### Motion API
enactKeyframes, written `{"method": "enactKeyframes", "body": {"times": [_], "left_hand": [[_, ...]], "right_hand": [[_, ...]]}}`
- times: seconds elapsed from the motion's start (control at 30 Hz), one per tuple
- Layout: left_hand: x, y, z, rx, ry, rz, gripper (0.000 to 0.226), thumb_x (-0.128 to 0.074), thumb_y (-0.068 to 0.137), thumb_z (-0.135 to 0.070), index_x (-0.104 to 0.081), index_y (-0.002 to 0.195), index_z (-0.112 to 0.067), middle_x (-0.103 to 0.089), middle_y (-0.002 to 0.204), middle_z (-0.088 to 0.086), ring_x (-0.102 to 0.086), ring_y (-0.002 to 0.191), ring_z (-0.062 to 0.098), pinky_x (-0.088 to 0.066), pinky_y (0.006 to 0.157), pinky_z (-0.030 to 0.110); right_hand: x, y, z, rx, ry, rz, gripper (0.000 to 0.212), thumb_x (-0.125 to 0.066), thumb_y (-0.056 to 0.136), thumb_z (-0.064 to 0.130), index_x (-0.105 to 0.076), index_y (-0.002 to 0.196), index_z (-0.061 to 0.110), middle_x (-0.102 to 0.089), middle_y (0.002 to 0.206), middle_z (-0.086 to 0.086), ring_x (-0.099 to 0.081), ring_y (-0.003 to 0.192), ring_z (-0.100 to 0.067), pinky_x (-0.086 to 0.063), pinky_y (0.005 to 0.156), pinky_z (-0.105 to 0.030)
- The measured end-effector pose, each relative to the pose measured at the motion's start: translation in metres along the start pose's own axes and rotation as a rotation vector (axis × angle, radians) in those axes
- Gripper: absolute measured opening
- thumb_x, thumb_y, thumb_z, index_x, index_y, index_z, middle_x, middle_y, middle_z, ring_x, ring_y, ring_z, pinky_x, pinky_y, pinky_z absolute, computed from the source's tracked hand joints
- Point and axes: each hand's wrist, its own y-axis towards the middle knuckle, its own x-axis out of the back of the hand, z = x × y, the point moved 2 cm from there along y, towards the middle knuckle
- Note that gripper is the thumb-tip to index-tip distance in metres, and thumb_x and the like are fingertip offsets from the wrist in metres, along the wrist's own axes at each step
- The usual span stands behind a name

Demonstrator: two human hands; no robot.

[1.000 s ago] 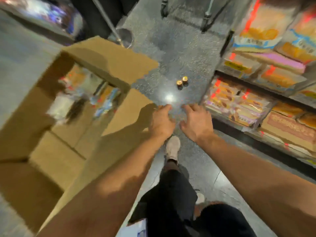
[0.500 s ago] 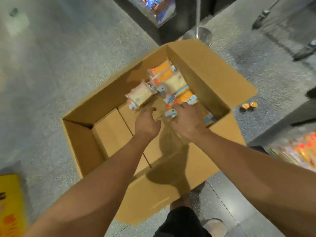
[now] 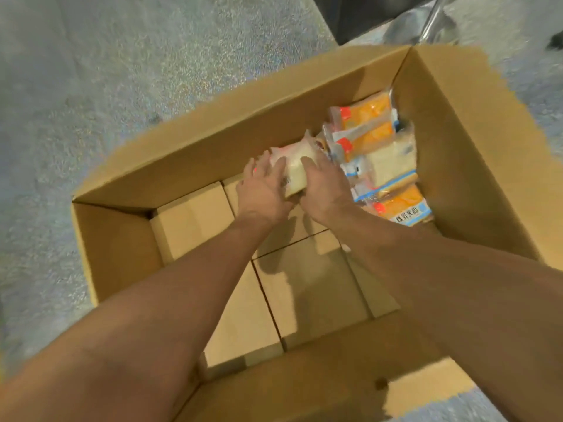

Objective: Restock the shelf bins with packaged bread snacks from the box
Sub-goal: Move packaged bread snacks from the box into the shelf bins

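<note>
An open cardboard box (image 3: 213,138) stands on the floor below me. Both my arms reach into it. My left hand (image 3: 262,190) and my right hand (image 3: 324,190) hold a pale bread snack packet (image 3: 297,167) between them, fingers curled over its top. The packet sits at the far side of the box floor. To its right, several more bread snack packets (image 3: 384,153) in orange, white and blue wrapping lie piled against the right wall.
The box's bottom flaps (image 3: 307,287) are bare on the near and left side. Grey speckled floor (image 3: 122,71) surrounds the box. A metal stand base (image 3: 423,25) and a dark fixture lie beyond the far right corner.
My view turned from the shelf down onto the box. Both hands moved into the box and closed around the pale packet.
</note>
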Motion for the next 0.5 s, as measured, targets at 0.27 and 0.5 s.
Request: {"method": "enactKeyframes", "body": {"times": [0.27,0.5], "left_hand": [[-0.019,0.017,-0.022,0.082,0.145,-0.012,0.086,-0.064,0.088,-0.046,-0.008,0.153,-0.036,-0.016,0.157,0.016,-0.015,0.145,0.038,-0.036,0.106,0.055],[-0.021,-0.001,-0.034,0.095,-0.316,-0.067,0.068,-0.053,0.083,-0.04,-0.033,0.147,-0.026,-0.054,0.12,0.012,-0.046,0.113,0.033,-0.046,0.09,0.044]], "right_hand": [[0.021,-0.013,-0.045,-0.104,-0.099,-0.416,0.058,-0.063,0.062,0.003,-0.058,0.118,0.017,-0.055,0.121,-0.009,-0.052,0.107,-0.033,-0.037,0.088,-0.042],[0.017,-0.012,-0.083,-0.522,0.046,-0.287,0.081,-0.078,0.08,0.043,-0.03,0.142,0.024,-0.031,0.148,-0.012,-0.045,0.12,-0.041,-0.042,0.095,-0.048]]}}
